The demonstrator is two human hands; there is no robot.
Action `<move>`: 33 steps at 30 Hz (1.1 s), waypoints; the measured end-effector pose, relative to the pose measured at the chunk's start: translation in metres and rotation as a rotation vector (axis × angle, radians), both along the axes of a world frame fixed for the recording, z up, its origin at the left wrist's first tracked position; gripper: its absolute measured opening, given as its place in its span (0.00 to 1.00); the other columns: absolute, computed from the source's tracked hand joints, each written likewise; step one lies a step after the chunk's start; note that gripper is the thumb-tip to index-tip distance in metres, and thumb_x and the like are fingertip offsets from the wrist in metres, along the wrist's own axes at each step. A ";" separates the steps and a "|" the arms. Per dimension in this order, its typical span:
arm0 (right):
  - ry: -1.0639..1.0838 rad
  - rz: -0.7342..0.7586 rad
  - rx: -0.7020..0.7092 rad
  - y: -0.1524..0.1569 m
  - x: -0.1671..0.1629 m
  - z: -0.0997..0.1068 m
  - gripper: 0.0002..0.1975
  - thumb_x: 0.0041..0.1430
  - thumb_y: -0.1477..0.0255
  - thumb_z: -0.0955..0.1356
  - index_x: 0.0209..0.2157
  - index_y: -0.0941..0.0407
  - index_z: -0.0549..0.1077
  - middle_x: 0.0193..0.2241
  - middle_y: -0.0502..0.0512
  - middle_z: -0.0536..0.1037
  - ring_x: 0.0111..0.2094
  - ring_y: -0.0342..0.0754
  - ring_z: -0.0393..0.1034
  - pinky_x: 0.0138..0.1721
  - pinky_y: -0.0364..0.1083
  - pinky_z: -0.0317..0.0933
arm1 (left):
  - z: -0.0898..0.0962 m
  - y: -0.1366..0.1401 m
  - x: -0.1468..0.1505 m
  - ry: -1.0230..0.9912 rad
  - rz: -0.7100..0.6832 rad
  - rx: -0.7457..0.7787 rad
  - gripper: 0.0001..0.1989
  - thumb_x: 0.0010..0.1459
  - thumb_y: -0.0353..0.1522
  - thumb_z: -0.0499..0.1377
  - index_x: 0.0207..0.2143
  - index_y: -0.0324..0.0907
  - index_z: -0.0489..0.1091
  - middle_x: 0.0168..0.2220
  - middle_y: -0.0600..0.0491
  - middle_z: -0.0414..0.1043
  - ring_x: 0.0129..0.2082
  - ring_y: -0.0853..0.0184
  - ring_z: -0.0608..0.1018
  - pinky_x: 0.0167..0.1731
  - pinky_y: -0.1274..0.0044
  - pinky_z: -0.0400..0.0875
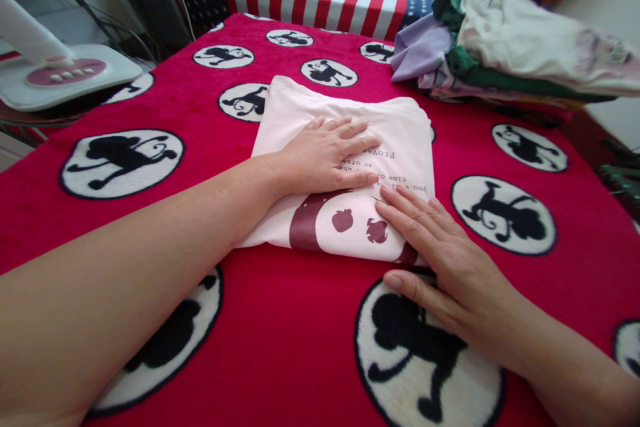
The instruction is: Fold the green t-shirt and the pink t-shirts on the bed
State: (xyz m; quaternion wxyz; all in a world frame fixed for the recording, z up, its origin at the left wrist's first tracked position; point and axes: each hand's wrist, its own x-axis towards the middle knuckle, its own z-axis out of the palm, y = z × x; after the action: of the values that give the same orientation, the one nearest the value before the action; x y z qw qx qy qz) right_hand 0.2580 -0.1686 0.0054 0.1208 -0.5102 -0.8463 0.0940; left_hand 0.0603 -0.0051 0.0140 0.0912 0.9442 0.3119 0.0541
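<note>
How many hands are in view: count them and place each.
2: the left hand lies flat on the garment; the right hand is at its near right corner. Neither is hidden.

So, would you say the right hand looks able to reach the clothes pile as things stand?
Probably yes: the right hand rests open on the folded shirt, and only the shirt's edge and red blanket seem to lie between it and the clothes pile.

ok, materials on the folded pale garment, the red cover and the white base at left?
Folded pale garment: likely cotton or blend jersey, matte; soft rounded folds, smooth printed face. Exact fibre can't be told.
Red cover: probably synthetic plush or fleece, low sheen; fuzzy edges around the monkey motifs.
White base: looks like moulded plastic, semi-gloss; smooth, rounded corners.
</note>
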 end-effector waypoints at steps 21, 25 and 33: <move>0.010 0.002 0.007 0.000 -0.001 0.000 0.32 0.64 0.60 0.63 0.67 0.50 0.52 0.68 0.56 0.52 0.69 0.55 0.41 0.66 0.62 0.43 | 0.001 0.000 0.000 0.004 0.000 -0.004 0.34 0.62 0.53 0.46 0.66 0.52 0.52 0.71 0.55 0.42 0.69 0.55 0.46 0.66 0.59 0.37; 0.007 0.000 0.002 0.001 -0.001 0.000 0.33 0.64 0.60 0.63 0.67 0.50 0.52 0.68 0.57 0.51 0.69 0.55 0.41 0.66 0.62 0.43 | 0.001 -0.001 0.000 0.002 0.001 -0.006 0.33 0.62 0.53 0.46 0.66 0.53 0.52 0.70 0.55 0.42 0.69 0.55 0.46 0.66 0.59 0.37; -0.002 0.007 0.010 0.001 -0.001 0.000 0.32 0.65 0.60 0.63 0.66 0.52 0.52 0.68 0.57 0.51 0.69 0.54 0.41 0.67 0.61 0.42 | 0.000 0.000 0.000 0.002 0.001 0.009 0.33 0.62 0.54 0.47 0.66 0.53 0.52 0.70 0.55 0.42 0.69 0.55 0.47 0.66 0.60 0.38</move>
State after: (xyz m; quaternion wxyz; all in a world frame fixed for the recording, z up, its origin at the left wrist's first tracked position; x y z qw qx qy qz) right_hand 0.2566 -0.1677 0.0055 0.1224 -0.5069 -0.8486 0.0896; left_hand 0.0604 -0.0056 0.0143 0.0865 0.9445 0.3121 0.0546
